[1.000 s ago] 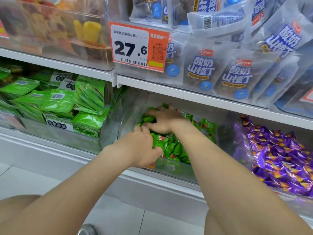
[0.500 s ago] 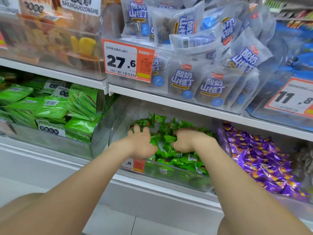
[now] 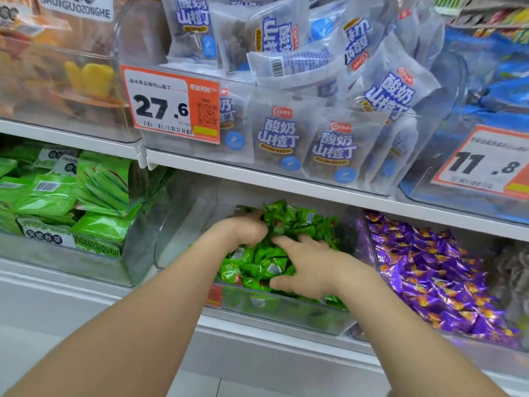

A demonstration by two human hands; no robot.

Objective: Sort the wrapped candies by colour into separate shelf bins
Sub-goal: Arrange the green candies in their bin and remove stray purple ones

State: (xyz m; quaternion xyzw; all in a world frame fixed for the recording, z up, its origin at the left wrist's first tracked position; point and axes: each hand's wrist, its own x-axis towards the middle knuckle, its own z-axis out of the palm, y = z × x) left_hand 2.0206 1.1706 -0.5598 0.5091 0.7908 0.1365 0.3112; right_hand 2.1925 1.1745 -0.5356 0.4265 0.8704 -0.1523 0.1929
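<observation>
Your left hand (image 3: 243, 229) reaches into the clear plastic bin (image 3: 286, 312) in the middle of the lower shelf. Its fingers curl down into the heap of green wrapped candies (image 3: 294, 222) towards the back of that bin. The fingertips are buried among the wrappers, so you cannot tell whether they pinch a candy or only push into the pile.

Your right hand (image 3: 310, 266) lies palm down on the front part of the same heap. Its fingers are spread and fairly straight, and the thumb stretches out to the left just above the bin's front wall. It presses on the candies and grips none that shows. The 2 hands are near each other, with green wrappers between them.

Just to the right, purple wrapped candies (image 3: 429, 276) with orange marks fill the neighbouring clear bin (image 3: 370, 247), which stands beside the 1 you are working in. At the left end of the lower shelf, flat green snack packets (image 3: 51, 196) lie stacked.

A white shelf edge (image 3: 286, 187) runs above your hands. On the tier over it stand white-and-blue pouches (image 3: 282, 133). An orange-and-white price tag (image 3: 171, 104) reading 27.6 hangs in front of them at their left. A second price tag (image 3: 483, 164), further right, reads 11.8.
</observation>
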